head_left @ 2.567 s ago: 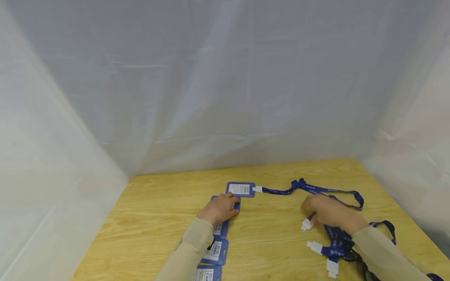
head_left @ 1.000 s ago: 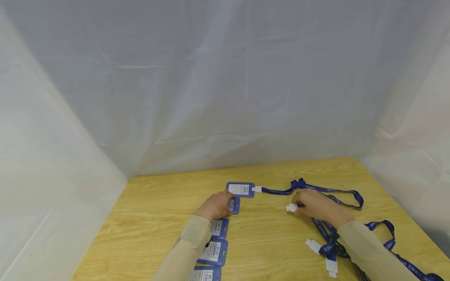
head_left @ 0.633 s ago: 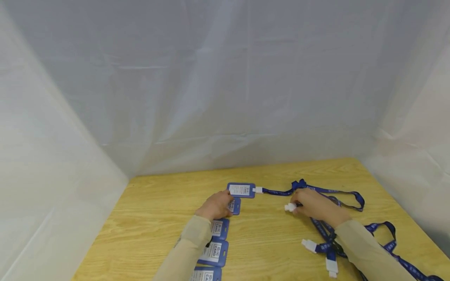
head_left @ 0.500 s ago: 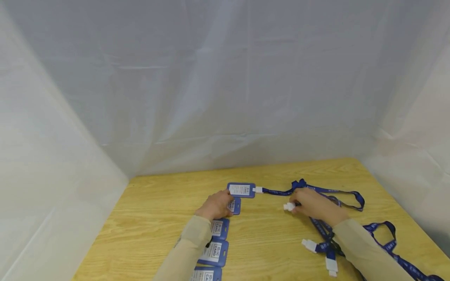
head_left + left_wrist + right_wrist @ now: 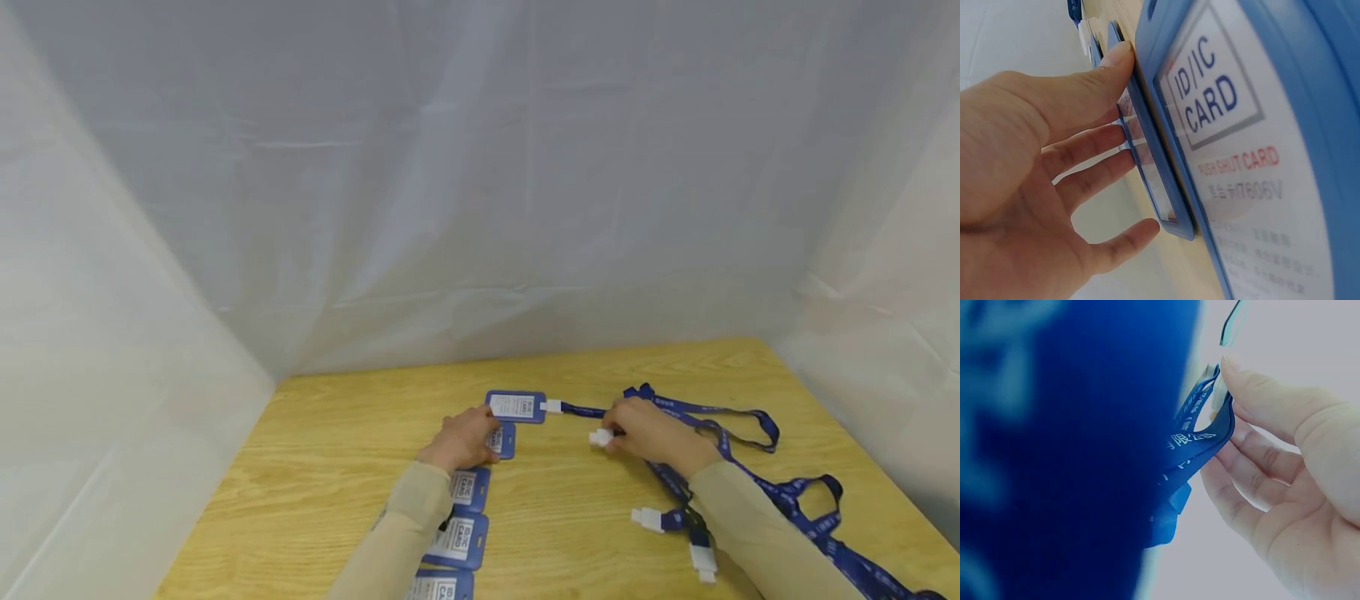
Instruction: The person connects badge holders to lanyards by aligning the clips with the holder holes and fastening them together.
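Note:
In the head view, my left hand (image 5: 463, 437) is at a blue ID card holder (image 5: 504, 442) lying on the table. In the left wrist view, the thumb (image 5: 1113, 59) is by one edge of that holder and the fingertips touch its other side. My right hand (image 5: 651, 432) pinches a blue lanyard (image 5: 1194, 447) just behind its white plastic clip (image 5: 600, 437). That clip points left toward the card holder, with a gap between them. Behind it, another card holder (image 5: 514, 406) is joined to its own lanyard (image 5: 581, 411) by a white clip (image 5: 552, 407).
Several more blue card holders (image 5: 456, 537) lie in a column nearer the front. Tangled blue lanyards (image 5: 817, 525) spread over the right side, with white clips (image 5: 648, 518) at their ends. The wooden table (image 5: 330, 467) meets pale sheeting (image 5: 480, 208) at the back and sides.
My right hand has picked up a lanyard end from the tangle and carried its clip left toward the card holder, dragging the other straps along. The left hand stays at the same holder.

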Demonstrator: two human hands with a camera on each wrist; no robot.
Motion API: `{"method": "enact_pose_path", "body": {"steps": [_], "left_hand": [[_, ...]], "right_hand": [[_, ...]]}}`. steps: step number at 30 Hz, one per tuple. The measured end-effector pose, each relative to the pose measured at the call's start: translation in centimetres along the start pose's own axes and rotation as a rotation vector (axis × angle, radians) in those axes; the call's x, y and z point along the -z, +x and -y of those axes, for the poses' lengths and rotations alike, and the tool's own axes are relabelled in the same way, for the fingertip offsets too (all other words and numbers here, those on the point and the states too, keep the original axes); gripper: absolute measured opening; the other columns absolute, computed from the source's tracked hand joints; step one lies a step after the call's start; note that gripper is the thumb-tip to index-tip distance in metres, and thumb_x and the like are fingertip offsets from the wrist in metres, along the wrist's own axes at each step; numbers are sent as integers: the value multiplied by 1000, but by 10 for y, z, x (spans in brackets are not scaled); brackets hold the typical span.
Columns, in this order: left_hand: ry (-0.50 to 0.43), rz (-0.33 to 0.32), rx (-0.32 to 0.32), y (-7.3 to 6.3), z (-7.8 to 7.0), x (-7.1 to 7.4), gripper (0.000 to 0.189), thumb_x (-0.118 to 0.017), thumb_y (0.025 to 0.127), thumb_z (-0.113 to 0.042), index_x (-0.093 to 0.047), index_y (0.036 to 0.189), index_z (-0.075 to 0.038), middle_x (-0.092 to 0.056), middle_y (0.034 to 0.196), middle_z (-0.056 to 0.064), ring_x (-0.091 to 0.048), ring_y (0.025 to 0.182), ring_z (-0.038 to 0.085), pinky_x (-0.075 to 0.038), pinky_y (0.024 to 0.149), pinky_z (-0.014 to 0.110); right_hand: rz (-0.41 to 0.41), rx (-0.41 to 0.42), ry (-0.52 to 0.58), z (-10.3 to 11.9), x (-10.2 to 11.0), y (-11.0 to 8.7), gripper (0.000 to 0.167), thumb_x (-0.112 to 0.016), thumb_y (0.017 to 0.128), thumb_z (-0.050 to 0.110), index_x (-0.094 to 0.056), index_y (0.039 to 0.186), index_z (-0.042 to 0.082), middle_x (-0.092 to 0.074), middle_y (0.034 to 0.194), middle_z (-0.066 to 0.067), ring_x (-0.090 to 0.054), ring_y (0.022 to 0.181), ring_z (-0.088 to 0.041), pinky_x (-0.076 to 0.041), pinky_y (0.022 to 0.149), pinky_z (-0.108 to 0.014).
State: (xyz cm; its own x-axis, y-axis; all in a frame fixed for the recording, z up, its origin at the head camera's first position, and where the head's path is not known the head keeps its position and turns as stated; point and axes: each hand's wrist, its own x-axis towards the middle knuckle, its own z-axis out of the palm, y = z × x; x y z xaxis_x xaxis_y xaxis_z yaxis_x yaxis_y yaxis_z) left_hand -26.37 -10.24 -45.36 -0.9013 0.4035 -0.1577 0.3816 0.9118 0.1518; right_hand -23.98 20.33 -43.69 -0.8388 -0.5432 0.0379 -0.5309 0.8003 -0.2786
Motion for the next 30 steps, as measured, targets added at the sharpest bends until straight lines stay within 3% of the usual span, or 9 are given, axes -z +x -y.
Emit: {"method": "enact_pose_path", "body": {"steps": [5, 9, 25, 30], "left_hand": [[-18, -4, 5, -1, -2, -1, 53, -80, 86, -33, -65, 135, -17, -58, 140, 4, -54, 131, 27, -39, 110, 63], [-10, -9, -3, 0, -3, -1, 54, -80, 86, -35, -64, 135, -18, -58, 139, 3, -55, 129, 26, -43, 107, 57], [12, -37, -42, -1, -7, -3, 51, -81, 86, -33, -67, 131, -15, -61, 126, 3, -59, 120, 25, -49, 101, 56], [18, -31, -38, -2, -10, -2, 51, -80, 86, -33, -67, 132, -15, -61, 125, 2, -59, 119, 25, -49, 101, 55]], "right_hand": [[25, -32, 10, -1, -3, 2, 18, -79, 88, 20, -76, 100, 8, -62, 88, 2, -49, 75, -10, -45, 64, -28], [47, -56, 16, -2, -5, 4, 18, -79, 88, 21, -76, 101, 9, -61, 89, 3, -48, 76, -11, -44, 65, -29], [59, -41, 15, -7, -11, 9, 11, -77, 90, 23, -75, 96, 14, -60, 86, 5, -45, 72, -12, -39, 65, -30], [57, -35, 10, -7, -12, 11, 8, -78, 89, 23, -73, 88, 16, -55, 78, 7, -43, 68, -12, -36, 62, -29]]}}
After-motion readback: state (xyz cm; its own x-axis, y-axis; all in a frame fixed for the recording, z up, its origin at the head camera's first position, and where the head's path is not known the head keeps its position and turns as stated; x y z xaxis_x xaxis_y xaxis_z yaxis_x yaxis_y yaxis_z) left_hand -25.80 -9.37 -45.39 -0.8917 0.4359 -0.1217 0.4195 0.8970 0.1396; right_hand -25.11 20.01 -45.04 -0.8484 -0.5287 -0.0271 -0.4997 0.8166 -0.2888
